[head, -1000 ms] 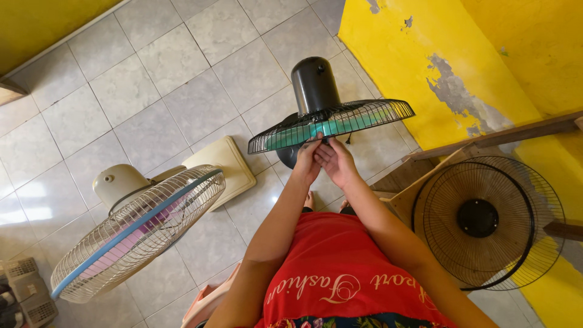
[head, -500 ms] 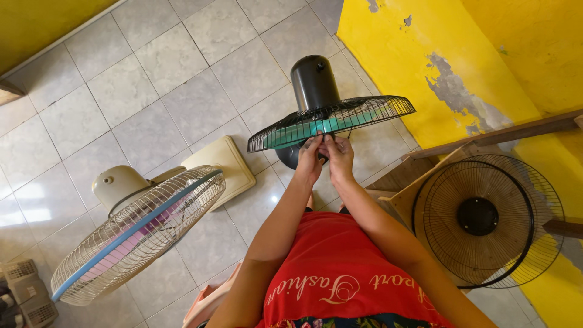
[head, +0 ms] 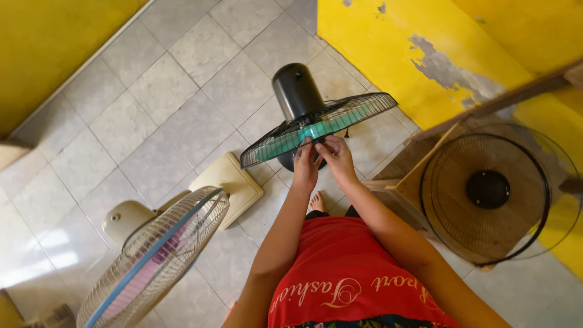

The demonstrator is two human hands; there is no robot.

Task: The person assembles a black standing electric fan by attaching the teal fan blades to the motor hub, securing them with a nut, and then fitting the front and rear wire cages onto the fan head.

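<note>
While both my hands, left (head: 305,163) and right (head: 336,156), pinch the black fan's (head: 316,121) front guard rim, I judge its clip is being worked; next needs steady fingertip grip.

**Tiled floor between yellow walls**

A floor of pale grey, mottled square tiles (head: 182,79) fills most of the view, with a bright patch of light glaring off it at the lower left. A yellow painted wall (head: 54,42) runs along the upper left. On the right, another yellow wall with peeling grey patches (head: 388,42) stands behind a brown wooden frame (head: 419,164).
</note>
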